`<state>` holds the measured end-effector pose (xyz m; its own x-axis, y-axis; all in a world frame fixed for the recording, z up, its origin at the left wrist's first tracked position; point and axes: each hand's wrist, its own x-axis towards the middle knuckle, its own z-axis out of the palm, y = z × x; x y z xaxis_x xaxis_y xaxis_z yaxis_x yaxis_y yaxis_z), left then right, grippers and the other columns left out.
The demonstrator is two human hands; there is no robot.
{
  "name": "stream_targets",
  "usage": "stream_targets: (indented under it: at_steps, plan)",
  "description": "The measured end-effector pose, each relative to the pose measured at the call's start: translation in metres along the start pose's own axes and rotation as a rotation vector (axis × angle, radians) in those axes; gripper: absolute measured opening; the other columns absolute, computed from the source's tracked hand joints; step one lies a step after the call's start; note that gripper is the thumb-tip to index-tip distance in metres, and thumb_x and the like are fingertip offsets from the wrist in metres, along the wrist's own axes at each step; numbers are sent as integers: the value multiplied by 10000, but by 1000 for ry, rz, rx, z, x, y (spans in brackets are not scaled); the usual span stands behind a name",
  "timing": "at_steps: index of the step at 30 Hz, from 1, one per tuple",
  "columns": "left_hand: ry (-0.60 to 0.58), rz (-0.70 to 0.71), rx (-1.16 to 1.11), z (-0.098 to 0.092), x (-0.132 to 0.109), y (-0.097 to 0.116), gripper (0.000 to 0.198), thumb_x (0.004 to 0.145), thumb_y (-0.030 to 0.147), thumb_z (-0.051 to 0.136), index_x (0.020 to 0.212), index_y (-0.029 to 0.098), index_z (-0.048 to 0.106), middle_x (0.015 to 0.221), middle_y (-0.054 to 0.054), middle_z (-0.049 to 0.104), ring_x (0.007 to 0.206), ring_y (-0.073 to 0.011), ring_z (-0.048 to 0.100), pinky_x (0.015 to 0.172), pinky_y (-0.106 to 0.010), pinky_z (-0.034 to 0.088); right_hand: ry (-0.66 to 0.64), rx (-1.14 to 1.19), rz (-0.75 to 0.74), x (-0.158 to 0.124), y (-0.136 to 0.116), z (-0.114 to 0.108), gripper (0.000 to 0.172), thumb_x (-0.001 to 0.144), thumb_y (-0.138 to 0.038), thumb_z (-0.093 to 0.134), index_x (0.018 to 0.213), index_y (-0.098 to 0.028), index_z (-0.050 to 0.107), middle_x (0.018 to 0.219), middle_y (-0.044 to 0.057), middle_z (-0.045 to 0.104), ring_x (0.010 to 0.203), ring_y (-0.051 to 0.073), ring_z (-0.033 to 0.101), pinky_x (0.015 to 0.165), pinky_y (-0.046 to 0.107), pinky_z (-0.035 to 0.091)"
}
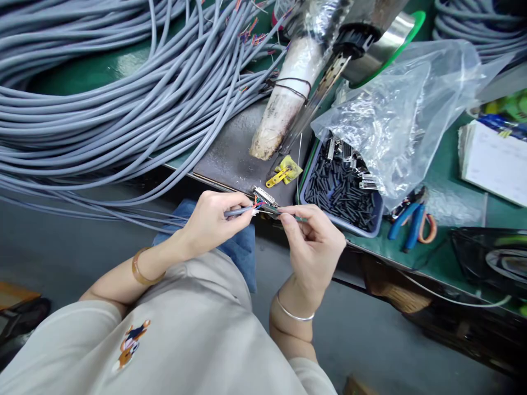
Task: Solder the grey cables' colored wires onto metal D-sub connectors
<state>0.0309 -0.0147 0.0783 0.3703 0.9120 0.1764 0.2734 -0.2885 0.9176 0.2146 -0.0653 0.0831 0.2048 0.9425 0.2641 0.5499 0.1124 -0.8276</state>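
My left hand [220, 219] pinches a grey cable [237, 212] close to its stripped end. Thin coloured wires [258, 204] fan out of the cable beside a metal multi-pin connector [264, 195], which sits at the bench's front edge. From the other side, my right hand [313, 233] closes its thumb and forefinger on a small, slim dark piece [273, 210] next to the wires. The exact kind of that piece is unclear, and its end is partly hidden by my fingers.
Grey cable coils [123, 120] fill the left. A white-wrapped nozzle [284, 99] hangs over a dark board [230, 148] with a yellow tag [284, 173]. Rightward are a bin [373, 225] of black tubes and connectors, a plastic bag [395, 115] and blue-handled pliers [414, 227].
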Motion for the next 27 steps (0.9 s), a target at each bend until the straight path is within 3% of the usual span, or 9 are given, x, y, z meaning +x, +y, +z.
stream_targets:
  at_steps: [7, 12, 14, 16, 18, 20, 22, 24, 27]
  plan:
    - [-26, 42, 23, -1, -1, 0, 141, 881, 149, 636, 805, 102, 745, 666, -6, 697, 565, -66, 513, 539, -174, 383, -39, -77, -107, 2, -4, 5, 98, 944, -236, 679, 862, -210, 727, 763, -14, 679, 574, 95, 499, 546, 251, 390]
    - [-94, 92, -5, -2, -5, -1, 173, 846, 106, 619, 940, 103, 764, 753, -23, 749, 524, -56, 475, 512, -182, 376, -106, -198, -226, 1, 3, 4, 359, 963, -331, 673, 638, -192, 614, 593, -39, 564, 538, 83, 479, 543, 252, 346]
    - [-105, 84, -15, -1, -7, 0, 164, 857, 115, 615, 941, 111, 756, 721, -5, 732, 485, -46, 419, 484, -183, 351, -1, -162, -191, 3, 5, -3, 308, 970, -385, 652, 727, -198, 680, 634, -30, 601, 527, 86, 459, 538, 262, 337]
    - [-113, 88, -15, 0, -10, 1, 140, 847, 101, 629, 931, 118, 740, 715, 11, 723, 464, -36, 394, 471, -177, 343, 88, -137, -109, 5, 6, -9, 211, 954, -404, 665, 960, -211, 748, 775, -10, 698, 492, 76, 384, 519, 268, 324]
    - [-96, 121, -13, 1, -13, 2, 168, 826, 65, 638, 968, 115, 711, 798, 3, 749, 458, -25, 405, 466, -169, 357, 24, -148, -43, 9, 4, -13, 238, 934, -375, 687, 1106, -224, 751, 854, 2, 738, 466, 65, 310, 498, 264, 321]
    - [-65, 188, -15, 3, -15, 1, 260, 845, 41, 617, 1086, 114, 682, 962, -42, 775, 521, -33, 516, 513, -158, 427, -100, -156, -22, 12, 2, -13, 209, 934, -339, 677, 1084, -228, 772, 826, -1, 731, 467, 67, 316, 499, 257, 346]
    - [-58, 272, -16, 5, -17, 0, 297, 908, 48, 582, 1178, 135, 670, 1112, -89, 768, 727, -77, 679, 646, -158, 522, -146, -155, -16, 14, 0, -10, 197, 947, -330, 649, 1042, -227, 788, 768, -5, 698, 480, 74, 351, 512, 254, 368]
    - [-58, 339, 16, 6, -18, -2, 235, 964, 101, 580, 1153, 164, 703, 1158, -108, 760, 949, -127, 739, 782, -179, 566, -137, -144, -9, 15, -2, -7, 201, 951, -335, 644, 1028, -224, 793, 717, -13, 654, 488, 78, 357, 518, 254, 368]
    - [-8, 369, 104, 6, -18, -4, 133, 976, 160, 616, 1033, 167, 735, 1106, -104, 765, 967, -134, 753, 786, -169, 565, -121, -105, 3, 13, -3, -3, 198, 950, -339, 653, 1026, -220, 792, 633, -39, 564, 488, 80, 339, 516, 253, 346]
